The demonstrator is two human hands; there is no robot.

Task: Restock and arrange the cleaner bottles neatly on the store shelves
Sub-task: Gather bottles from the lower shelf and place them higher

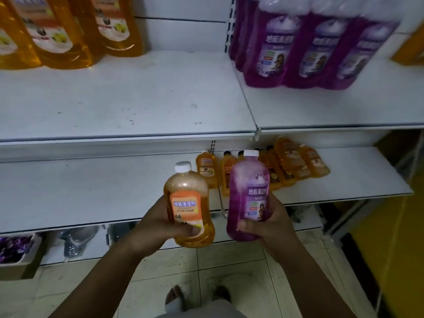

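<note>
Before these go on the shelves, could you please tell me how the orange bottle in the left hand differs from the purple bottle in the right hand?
The orange bottle holds amber liquid and has an orange label; the purple bottle holds violet liquid and has a purple label. The orange bottle sits lower in the left hand; the purple bottle's cap reaches higher in the right hand. Both are upright with white caps, similar shapes and the same label characters.
</note>
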